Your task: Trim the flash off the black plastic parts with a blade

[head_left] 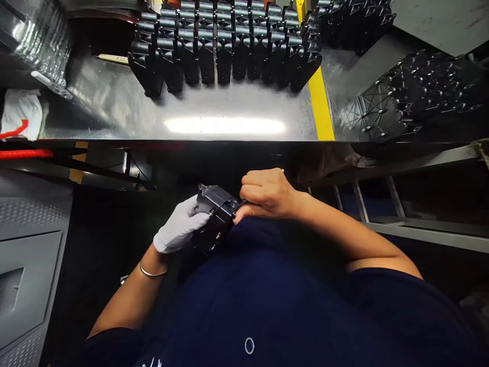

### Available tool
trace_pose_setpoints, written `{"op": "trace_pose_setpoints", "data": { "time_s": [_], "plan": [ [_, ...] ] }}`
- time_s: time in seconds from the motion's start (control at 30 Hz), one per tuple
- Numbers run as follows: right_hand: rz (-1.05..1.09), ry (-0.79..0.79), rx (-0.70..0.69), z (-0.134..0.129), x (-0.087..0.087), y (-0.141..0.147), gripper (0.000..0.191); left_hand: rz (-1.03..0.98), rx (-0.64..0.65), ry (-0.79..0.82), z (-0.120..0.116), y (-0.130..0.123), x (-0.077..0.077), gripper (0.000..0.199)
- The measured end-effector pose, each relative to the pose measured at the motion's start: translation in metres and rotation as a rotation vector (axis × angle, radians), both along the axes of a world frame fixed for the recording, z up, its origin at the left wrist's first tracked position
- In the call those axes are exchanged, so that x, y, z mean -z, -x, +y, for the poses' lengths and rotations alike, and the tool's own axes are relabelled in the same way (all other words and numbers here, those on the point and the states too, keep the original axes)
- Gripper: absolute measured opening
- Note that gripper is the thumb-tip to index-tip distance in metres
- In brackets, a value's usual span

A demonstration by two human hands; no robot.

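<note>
My left hand (178,227), in a white glove, grips a glossy black moulded part (217,204) from its left side, the thumb lying over its near face. The part is boxy, with a small lug at its top corner, and is held tilted in front of my body, below the bench edge. My bare right hand (269,193) is closed at the part's right edge, its thumb tip close to or touching the corner. Something thin and dark shows between its thumb and fingers; I cannot make out what it is.
Rows of similar black parts (223,46) stand on the metal bench (114,109); more black parts (382,102) are stacked right of a yellow stripe (321,102). Clear plastic pieces (44,48), a white cloth (22,112) and a pale marked stick (112,58) lie left. A grey case (28,265) stands lower left.
</note>
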State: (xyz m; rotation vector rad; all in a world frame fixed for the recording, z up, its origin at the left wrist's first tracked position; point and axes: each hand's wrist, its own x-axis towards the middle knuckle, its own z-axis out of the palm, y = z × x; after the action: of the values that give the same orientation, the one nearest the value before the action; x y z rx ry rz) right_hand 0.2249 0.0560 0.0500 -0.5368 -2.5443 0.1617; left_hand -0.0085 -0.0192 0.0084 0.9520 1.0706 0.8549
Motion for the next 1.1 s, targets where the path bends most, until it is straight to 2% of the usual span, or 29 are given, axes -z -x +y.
{"op": "trace_pose_setpoints", "data": {
  "time_s": [0.13, 0.33, 0.5, 0.6, 0.7, 0.8, 0.83, 0.87, 0.93, 0.97, 1.0, 1.03, 1.1],
  "plan": [
    [0.027, -0.006, -0.031, 0.0, 0.0, -0.002, 0.063, -0.019, -0.002, 0.012, -0.001, -0.002, -0.002, 0.048],
    [0.162, 0.041, -0.03, 0.0, -0.004, 0.002, 0.058, -0.006, 0.004, 0.008, 0.001, -0.005, -0.008, 0.054],
    [0.029, 0.328, -0.159, -0.001, -0.003, -0.007, 0.055, 0.058, 0.03, 0.027, 0.004, 0.002, -0.008, 0.053],
    [0.045, 0.535, -0.27, -0.003, 0.0, -0.018, 0.058, 0.159, 0.037, 0.025, 0.007, 0.01, -0.016, 0.055],
    [0.194, 0.721, -0.165, -0.005, 0.002, -0.019, 0.052, 0.287, 0.087, -0.013, 0.016, 0.012, -0.027, 0.055],
    [0.191, 0.893, 0.006, -0.007, 0.006, -0.006, 0.044, 0.425, 0.183, -0.171, 0.024, 0.007, -0.03, 0.051],
    [0.189, 0.937, 0.072, -0.007, 0.008, -0.001, 0.041, 0.469, 0.154, -0.248, 0.026, 0.005, -0.028, 0.048],
    [0.214, 0.972, 0.161, -0.008, 0.012, 0.003, 0.039, 0.516, 0.06, -0.321, 0.027, 0.003, -0.025, 0.047],
    [0.359, 1.018, 0.385, -0.01, 0.021, 0.01, 0.04, 0.573, -0.322, -0.392, 0.025, -0.001, -0.015, 0.054],
    [0.461, 1.035, 0.492, -0.011, 0.026, 0.012, 0.043, 0.539, -0.538, -0.357, 0.023, -0.004, -0.009, 0.061],
    [0.556, 1.058, 0.574, -0.013, 0.031, 0.015, 0.047, 0.437, -0.692, -0.269, 0.021, -0.008, -0.004, 0.066],
    [0.631, 1.085, 0.627, -0.016, 0.036, 0.018, 0.051, 0.272, -0.752, -0.142, 0.018, -0.012, -0.001, 0.069],
    [0.69, 1.146, 0.65, -0.023, 0.046, 0.027, 0.055, -0.134, -0.686, 0.142, 0.014, -0.023, 0.003, 0.058]
  ]
}}
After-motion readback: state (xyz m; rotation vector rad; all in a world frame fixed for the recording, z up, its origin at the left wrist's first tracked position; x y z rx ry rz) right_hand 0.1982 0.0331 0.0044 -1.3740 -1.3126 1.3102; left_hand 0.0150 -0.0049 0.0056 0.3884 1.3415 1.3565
